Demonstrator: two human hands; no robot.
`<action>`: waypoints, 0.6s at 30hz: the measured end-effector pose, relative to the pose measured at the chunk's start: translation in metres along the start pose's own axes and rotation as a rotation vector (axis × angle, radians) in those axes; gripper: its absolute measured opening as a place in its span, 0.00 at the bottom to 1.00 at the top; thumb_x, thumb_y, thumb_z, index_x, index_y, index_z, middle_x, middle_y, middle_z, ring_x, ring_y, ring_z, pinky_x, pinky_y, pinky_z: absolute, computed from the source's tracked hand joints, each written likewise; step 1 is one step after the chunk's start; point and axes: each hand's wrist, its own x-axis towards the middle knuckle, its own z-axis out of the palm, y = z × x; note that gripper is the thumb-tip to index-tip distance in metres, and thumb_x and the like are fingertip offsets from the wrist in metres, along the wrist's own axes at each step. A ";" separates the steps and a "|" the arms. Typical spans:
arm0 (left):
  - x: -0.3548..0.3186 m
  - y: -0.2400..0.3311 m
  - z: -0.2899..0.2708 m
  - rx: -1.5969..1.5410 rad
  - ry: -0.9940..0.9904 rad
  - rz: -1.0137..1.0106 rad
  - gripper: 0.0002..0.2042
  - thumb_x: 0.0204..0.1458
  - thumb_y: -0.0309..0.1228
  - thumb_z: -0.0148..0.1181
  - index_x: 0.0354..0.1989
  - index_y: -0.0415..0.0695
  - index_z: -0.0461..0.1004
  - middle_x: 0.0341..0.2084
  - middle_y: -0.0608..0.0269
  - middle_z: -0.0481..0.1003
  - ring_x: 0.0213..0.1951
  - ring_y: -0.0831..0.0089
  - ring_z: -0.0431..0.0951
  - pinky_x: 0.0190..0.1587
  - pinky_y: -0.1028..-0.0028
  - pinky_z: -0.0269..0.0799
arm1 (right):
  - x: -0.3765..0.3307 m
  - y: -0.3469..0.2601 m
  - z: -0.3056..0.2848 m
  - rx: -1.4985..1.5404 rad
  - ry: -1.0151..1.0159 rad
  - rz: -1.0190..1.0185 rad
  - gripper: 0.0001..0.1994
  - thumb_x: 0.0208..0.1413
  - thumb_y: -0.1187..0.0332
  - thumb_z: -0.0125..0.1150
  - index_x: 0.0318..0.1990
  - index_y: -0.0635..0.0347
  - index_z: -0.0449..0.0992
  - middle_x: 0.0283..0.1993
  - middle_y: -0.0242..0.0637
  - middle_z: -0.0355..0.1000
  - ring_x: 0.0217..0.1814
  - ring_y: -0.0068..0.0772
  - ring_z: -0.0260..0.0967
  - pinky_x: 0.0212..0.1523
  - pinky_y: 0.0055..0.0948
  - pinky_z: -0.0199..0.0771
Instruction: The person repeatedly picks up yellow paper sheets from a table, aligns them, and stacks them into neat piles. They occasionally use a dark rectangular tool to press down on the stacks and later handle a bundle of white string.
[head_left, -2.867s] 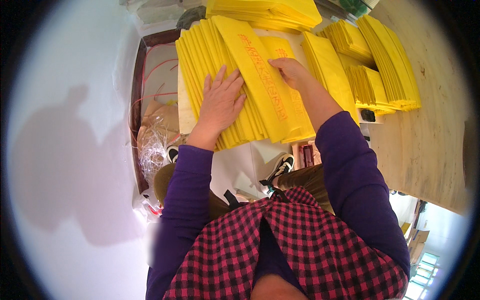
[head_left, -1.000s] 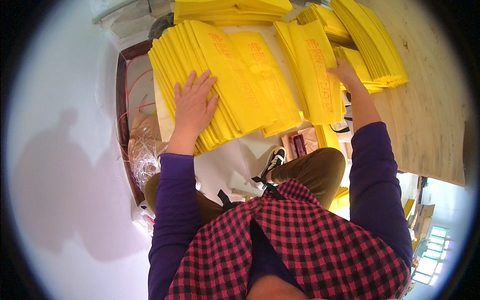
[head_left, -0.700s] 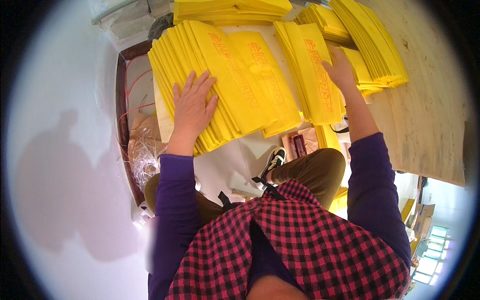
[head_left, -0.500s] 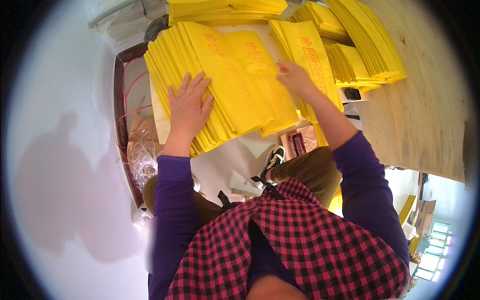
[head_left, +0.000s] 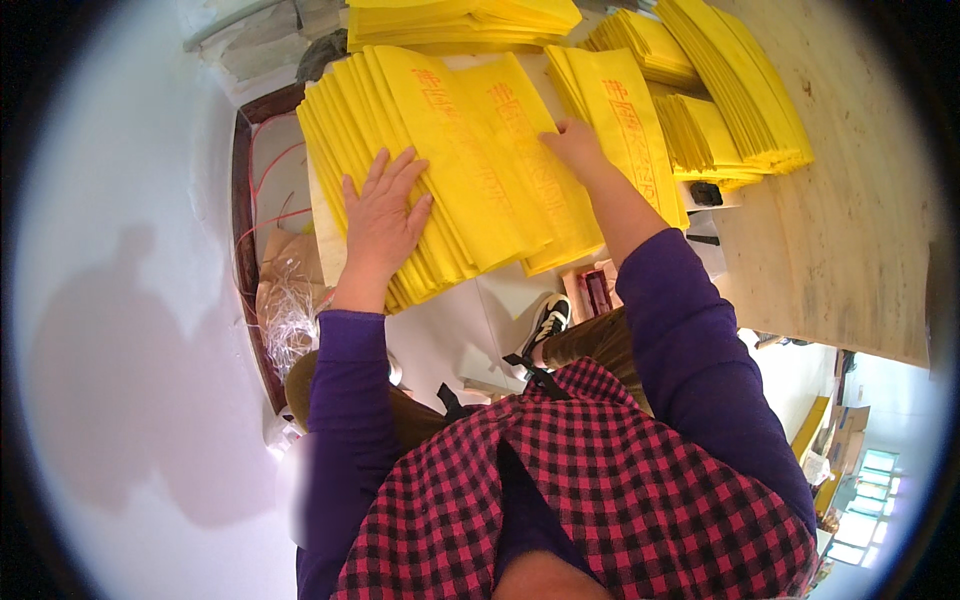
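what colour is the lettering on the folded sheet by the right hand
The lettering is orange-red on a yellow sheet; the head view shows it.

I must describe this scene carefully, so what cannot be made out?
Head view:
Left hand: its own back hides the palm.
Right hand: its own back hides whether it pinches the yellow piece.
Far yellow stack: the top edge cuts it off.
Things beside the window: too small.

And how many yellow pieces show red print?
3: one piece topping the fanned stack under the left hand, one at the right hand, one topping the stack farther right; more may be hidden.
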 end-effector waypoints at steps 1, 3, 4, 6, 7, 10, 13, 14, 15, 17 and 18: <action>0.000 0.000 0.000 0.002 0.002 -0.001 0.20 0.55 0.40 0.52 0.57 0.55 0.66 0.62 0.71 0.61 0.67 0.64 0.53 0.65 0.43 0.35 | 0.000 -0.003 -0.001 -0.011 -0.033 -0.018 0.23 0.44 0.62 0.65 0.47 0.66 0.74 0.42 0.51 0.75 0.42 0.47 0.74 0.43 0.38 0.73; 0.000 0.000 0.000 -0.003 0.005 -0.003 0.20 0.55 0.40 0.52 0.57 0.55 0.66 0.62 0.72 0.61 0.67 0.64 0.53 0.65 0.43 0.35 | -0.003 -0.009 -0.002 -0.039 -0.073 -0.015 0.21 0.44 0.64 0.66 0.47 0.65 0.75 0.41 0.49 0.76 0.39 0.44 0.75 0.41 0.36 0.73; 0.000 0.000 0.000 0.002 0.005 -0.007 0.20 0.55 0.40 0.52 0.57 0.55 0.66 0.62 0.72 0.61 0.67 0.64 0.53 0.65 0.43 0.35 | -0.006 -0.011 -0.004 0.035 -0.126 -0.041 0.21 0.45 0.65 0.66 0.47 0.66 0.74 0.40 0.47 0.76 0.38 0.42 0.75 0.40 0.36 0.73; 0.000 0.000 0.000 -0.001 0.002 -0.008 0.20 0.55 0.40 0.52 0.57 0.55 0.66 0.62 0.72 0.61 0.67 0.64 0.53 0.65 0.43 0.36 | -0.015 -0.015 -0.011 0.153 -0.231 0.011 0.20 0.45 0.67 0.66 0.46 0.67 0.74 0.39 0.44 0.76 0.37 0.38 0.75 0.38 0.34 0.73; 0.000 0.000 0.000 0.001 0.000 -0.011 0.20 0.55 0.40 0.52 0.57 0.55 0.66 0.62 0.72 0.61 0.67 0.64 0.53 0.65 0.43 0.36 | -0.019 -0.019 -0.011 0.210 -0.216 0.029 0.20 0.45 0.68 0.66 0.46 0.68 0.74 0.39 0.43 0.76 0.36 0.37 0.74 0.38 0.34 0.73; 0.000 0.000 0.000 0.005 0.006 -0.008 0.20 0.55 0.40 0.52 0.56 0.55 0.66 0.62 0.72 0.62 0.67 0.64 0.53 0.65 0.42 0.36 | -0.030 -0.027 -0.021 0.326 -0.184 0.023 0.19 0.45 0.70 0.66 0.46 0.69 0.74 0.38 0.42 0.75 0.36 0.35 0.74 0.38 0.33 0.73; -0.001 0.000 0.000 -0.005 0.019 -0.002 0.20 0.55 0.40 0.52 0.56 0.55 0.66 0.61 0.72 0.62 0.67 0.64 0.53 0.65 0.42 0.36 | -0.032 -0.029 -0.044 0.252 -0.150 0.031 0.19 0.47 0.71 0.65 0.47 0.68 0.72 0.40 0.43 0.75 0.37 0.37 0.74 0.38 0.33 0.74; -0.001 0.000 0.000 -0.007 0.017 -0.003 0.20 0.55 0.40 0.52 0.56 0.55 0.66 0.61 0.72 0.62 0.67 0.64 0.53 0.65 0.42 0.36 | -0.031 -0.029 -0.051 0.262 -0.145 0.031 0.19 0.47 0.71 0.64 0.48 0.68 0.72 0.40 0.43 0.75 0.38 0.36 0.74 0.38 0.33 0.74; -0.001 0.000 0.001 -0.006 0.020 -0.001 0.20 0.55 0.40 0.52 0.56 0.55 0.66 0.61 0.72 0.62 0.67 0.64 0.53 0.65 0.42 0.36 | -0.029 -0.027 -0.059 0.282 -0.145 0.031 0.19 0.48 0.71 0.64 0.49 0.68 0.71 0.41 0.43 0.74 0.38 0.36 0.74 0.38 0.33 0.74; -0.001 -0.001 0.001 -0.007 0.025 0.001 0.20 0.55 0.40 0.52 0.57 0.55 0.66 0.61 0.72 0.62 0.67 0.64 0.53 0.65 0.42 0.36 | -0.025 -0.022 -0.072 0.347 -0.157 0.029 0.20 0.49 0.72 0.63 0.50 0.67 0.70 0.42 0.43 0.74 0.39 0.36 0.74 0.38 0.34 0.75; -0.001 -0.001 0.001 -0.009 0.026 0.001 0.20 0.55 0.40 0.52 0.57 0.55 0.66 0.61 0.72 0.62 0.67 0.64 0.53 0.65 0.42 0.36 | -0.023 -0.018 -0.078 0.393 -0.169 0.032 0.20 0.50 0.72 0.63 0.50 0.67 0.69 0.42 0.42 0.74 0.39 0.35 0.74 0.38 0.34 0.75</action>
